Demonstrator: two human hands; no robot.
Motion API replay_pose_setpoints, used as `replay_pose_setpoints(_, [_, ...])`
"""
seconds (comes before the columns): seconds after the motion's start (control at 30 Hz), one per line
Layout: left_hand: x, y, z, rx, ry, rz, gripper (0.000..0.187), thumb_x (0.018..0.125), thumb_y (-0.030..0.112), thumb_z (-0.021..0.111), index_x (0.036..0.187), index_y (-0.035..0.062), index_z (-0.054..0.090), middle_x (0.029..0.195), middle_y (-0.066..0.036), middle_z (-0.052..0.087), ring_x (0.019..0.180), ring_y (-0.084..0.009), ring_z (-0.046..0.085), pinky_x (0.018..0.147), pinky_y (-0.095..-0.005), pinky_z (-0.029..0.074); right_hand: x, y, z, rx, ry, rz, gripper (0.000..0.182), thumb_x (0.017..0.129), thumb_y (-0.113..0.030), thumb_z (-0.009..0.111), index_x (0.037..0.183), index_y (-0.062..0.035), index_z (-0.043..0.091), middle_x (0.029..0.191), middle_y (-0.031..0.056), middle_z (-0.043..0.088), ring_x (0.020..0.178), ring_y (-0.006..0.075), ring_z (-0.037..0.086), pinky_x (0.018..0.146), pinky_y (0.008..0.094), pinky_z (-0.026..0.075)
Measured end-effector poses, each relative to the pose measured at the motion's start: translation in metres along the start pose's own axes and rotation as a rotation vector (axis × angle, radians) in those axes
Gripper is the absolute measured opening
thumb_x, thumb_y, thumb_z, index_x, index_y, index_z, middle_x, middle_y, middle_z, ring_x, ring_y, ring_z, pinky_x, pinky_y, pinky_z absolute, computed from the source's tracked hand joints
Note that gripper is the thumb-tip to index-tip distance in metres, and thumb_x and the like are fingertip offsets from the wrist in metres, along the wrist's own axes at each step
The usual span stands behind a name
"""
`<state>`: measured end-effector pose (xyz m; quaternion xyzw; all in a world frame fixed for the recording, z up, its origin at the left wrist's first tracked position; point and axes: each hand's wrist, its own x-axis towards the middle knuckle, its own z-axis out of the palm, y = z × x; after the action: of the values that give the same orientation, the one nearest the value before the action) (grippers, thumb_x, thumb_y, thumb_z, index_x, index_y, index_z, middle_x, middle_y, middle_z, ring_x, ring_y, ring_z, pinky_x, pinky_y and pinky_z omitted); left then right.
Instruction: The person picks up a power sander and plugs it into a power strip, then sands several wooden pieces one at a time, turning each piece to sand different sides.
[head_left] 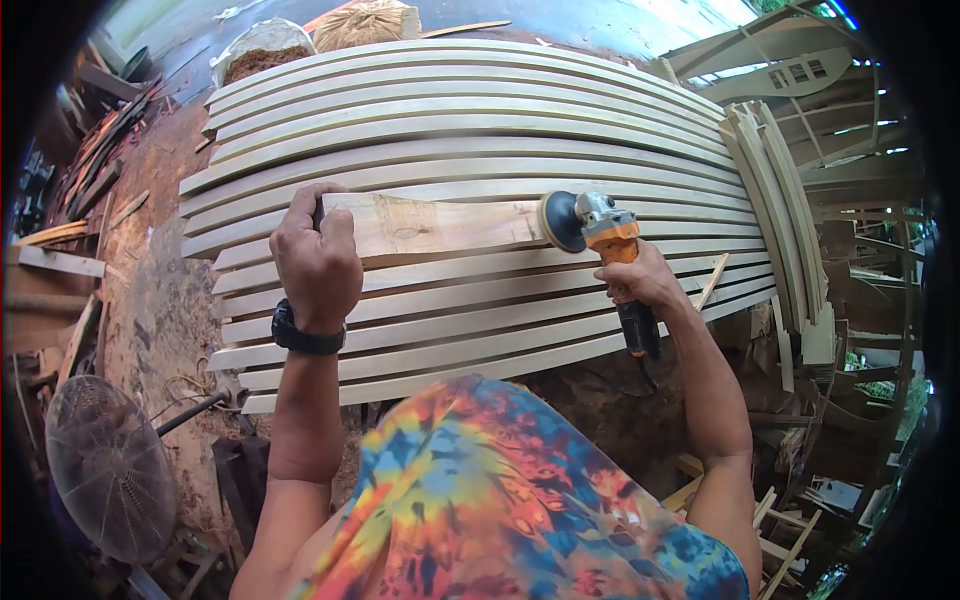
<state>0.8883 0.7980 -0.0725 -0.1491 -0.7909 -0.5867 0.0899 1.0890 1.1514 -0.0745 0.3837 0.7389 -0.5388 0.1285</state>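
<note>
A pale wooden board (440, 226) lies across a row of long wooden slats (470, 295). My left hand (318, 252), with a dark watch on its wrist, is closed around the board's left end. In my right hand (645, 275) is an orange and black angle grinder (612, 240), gripped by its body with the cord end pointing down towards me. Its round sanding disc (561, 221) stands tilted on edge at the board's right end, overlapping it in this view. Darker patches of grain show along the board's face.
A pedestal fan (110, 470) stands at lower left. Curved wooden pieces (775, 215) are stacked across the slats' right end. Sacks (365, 24) sit beyond the far edge, one holding brown shavings. Scrap wood (95, 150) litters the ground at left.
</note>
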Motion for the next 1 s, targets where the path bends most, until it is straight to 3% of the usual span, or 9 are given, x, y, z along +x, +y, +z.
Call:
replay_pose_setpoints(0.33, [0.002,0.006,0.002,-0.005,-0.013,0.004,0.019,0.087,0.008,0.055,0.094,-0.0025,0.068,0.06,-0.001,0.046,0.055,-0.0098,0.039,0.051,-0.031,0.033,0.005,-0.008,0.015,0.005,-0.009,-0.042,0.034,0.079,-0.012,0.08,0.102,0.0011,0.06,0.077,0.0041,0.062,0.06,0.0114,0.06,0.055,0.028,0.051])
replay_pose_setpoints(0.83, [0.001,0.008,0.003,0.021,-0.007,0.009,0.019,0.087,0.008,0.055,0.095,-0.0025,0.068,0.059,-0.001,0.046,0.054,-0.0097,0.039,0.05,-0.0312,0.033,-0.008,-0.056,0.063,0.043,-0.273,-0.143,0.035,0.078,-0.01,0.079,0.105,0.0009,0.061,0.072,0.0022,0.059,0.055,0.0101,0.056,0.05,0.0268,0.046])
replay_pose_setpoints(1.0, [0.003,0.007,0.003,-0.007,-0.015,0.0,0.019,0.087,0.008,0.054,0.095,-0.0027,0.068,0.059,0.0,0.046,0.054,-0.0093,0.04,0.05,-0.0307,0.033,-0.014,-0.05,0.058,0.022,-0.218,-0.149,0.036,0.078,-0.008,0.079,0.107,0.0006,0.061,0.073,0.0021,0.059,0.056,0.01,0.056,0.05,0.0273,0.046])
